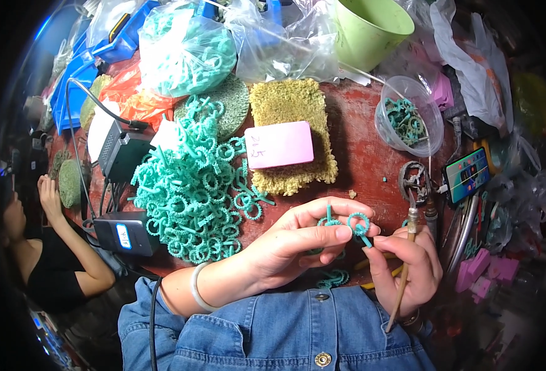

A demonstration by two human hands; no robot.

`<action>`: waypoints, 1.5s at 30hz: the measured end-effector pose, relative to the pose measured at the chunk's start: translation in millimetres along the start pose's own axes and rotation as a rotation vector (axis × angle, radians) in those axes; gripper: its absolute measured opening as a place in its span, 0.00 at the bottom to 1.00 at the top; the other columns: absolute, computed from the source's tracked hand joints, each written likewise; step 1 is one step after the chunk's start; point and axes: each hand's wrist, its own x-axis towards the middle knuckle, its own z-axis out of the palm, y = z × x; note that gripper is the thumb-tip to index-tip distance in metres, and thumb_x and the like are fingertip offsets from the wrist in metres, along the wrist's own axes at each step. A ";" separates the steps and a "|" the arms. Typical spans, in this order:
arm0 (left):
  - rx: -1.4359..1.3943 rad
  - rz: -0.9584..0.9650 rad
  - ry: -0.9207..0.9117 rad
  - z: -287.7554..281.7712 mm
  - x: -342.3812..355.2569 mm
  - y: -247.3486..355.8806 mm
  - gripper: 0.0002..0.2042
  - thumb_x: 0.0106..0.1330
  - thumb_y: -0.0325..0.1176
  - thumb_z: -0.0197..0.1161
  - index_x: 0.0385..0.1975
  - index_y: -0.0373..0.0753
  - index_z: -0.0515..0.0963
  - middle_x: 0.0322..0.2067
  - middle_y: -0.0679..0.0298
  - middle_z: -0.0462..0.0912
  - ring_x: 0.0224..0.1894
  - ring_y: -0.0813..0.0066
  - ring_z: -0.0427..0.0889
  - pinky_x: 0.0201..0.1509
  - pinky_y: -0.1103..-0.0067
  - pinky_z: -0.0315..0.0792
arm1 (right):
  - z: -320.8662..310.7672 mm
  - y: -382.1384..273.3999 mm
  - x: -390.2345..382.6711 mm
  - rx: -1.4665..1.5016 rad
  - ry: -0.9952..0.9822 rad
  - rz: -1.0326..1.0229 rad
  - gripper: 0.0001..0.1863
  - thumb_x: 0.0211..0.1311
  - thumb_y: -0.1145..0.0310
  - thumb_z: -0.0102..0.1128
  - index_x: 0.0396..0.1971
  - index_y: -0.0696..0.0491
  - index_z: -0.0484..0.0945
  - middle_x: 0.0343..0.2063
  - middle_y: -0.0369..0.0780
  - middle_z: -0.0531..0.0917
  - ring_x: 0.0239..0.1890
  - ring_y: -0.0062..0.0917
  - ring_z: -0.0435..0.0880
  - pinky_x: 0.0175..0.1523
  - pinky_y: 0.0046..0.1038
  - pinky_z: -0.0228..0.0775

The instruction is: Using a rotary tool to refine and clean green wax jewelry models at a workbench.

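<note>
My left hand (285, 245) is closed, with thumb and fingers pinching a turquoise ring (358, 222) that has a beaded band and a short stem. Other turquoise ring pieces (328, 216) show between and below its fingers. My right hand (412, 266) is closed around a pen-like tool (404, 275) with a brown shaft and a brass-coloured collar. Its thumb and forefinger also meet at the lower end of the ring's stem. A large heap of similar turquoise rings (186, 191) lies to the left of my hands, and a few loose ones (333, 279) lie beneath them.
A pink block (279, 145) rests on a yellow sponge-like pad (288, 99). Beyond are a bag of turquoise pieces (189, 49) and a green bucket (372, 31). To the right stand a clear tub (430, 123) and a phone (466, 175). Another person's arm (75, 241) shows at left.
</note>
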 end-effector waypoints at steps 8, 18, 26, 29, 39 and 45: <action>0.065 -0.096 0.039 5.1 2.4 -2.0 0.22 0.63 0.35 0.59 0.56 0.35 0.69 0.47 0.59 0.78 0.26 0.84 0.65 0.34 0.88 0.62 | -2.3 -0.6 -0.7 0.169 0.022 0.148 0.10 0.49 0.78 0.67 0.32 0.56 0.77 0.24 0.39 0.77 0.23 0.21 0.74 0.28 0.20 0.66; 0.111 -0.155 0.013 7.5 0.8 2.6 0.23 0.62 0.34 0.60 0.57 0.35 0.69 0.43 0.67 0.78 0.27 0.85 0.65 0.33 0.89 0.61 | -3.7 3.6 -8.3 0.662 -0.001 0.609 0.06 0.60 0.73 0.60 0.33 0.58 0.73 0.26 0.36 0.78 0.27 0.14 0.74 0.34 0.15 0.64; 0.114 -0.157 0.000 6.8 1.8 2.1 0.22 0.61 0.31 0.60 0.56 0.36 0.70 0.43 0.68 0.78 0.26 0.88 0.65 0.30 0.91 0.59 | -1.6 5.2 -7.4 0.833 -0.003 0.719 0.06 0.62 0.73 0.59 0.34 0.59 0.73 0.28 0.37 0.80 0.33 0.17 0.81 0.43 0.19 0.72; 0.122 -0.178 0.041 10.5 0.8 3.7 0.21 0.62 0.28 0.61 0.56 0.36 0.70 0.42 0.70 0.79 0.25 0.91 0.64 0.28 0.92 0.58 | 0.8 4.9 -7.8 0.832 0.010 0.697 0.06 0.61 0.74 0.60 0.34 0.59 0.73 0.27 0.35 0.79 0.30 0.14 0.78 0.39 0.16 0.69; 0.185 -0.115 0.074 10.0 2.7 0.6 0.18 0.62 0.25 0.63 0.52 0.37 0.73 0.40 0.71 0.80 0.30 0.94 0.71 0.28 0.93 0.61 | -2.1 5.5 -8.3 0.621 -0.033 0.541 0.07 0.57 0.73 0.65 0.31 0.57 0.76 0.25 0.32 0.75 0.26 0.09 0.69 0.32 0.12 0.58; 0.184 -0.115 0.031 6.0 2.3 0.3 0.17 0.62 0.24 0.63 0.52 0.37 0.73 0.41 0.70 0.80 0.34 0.93 0.73 0.32 0.92 0.65 | -0.5 6.6 -11.1 0.636 -0.016 0.540 0.07 0.58 0.74 0.64 0.32 0.58 0.75 0.26 0.33 0.76 0.26 0.10 0.70 0.32 0.12 0.59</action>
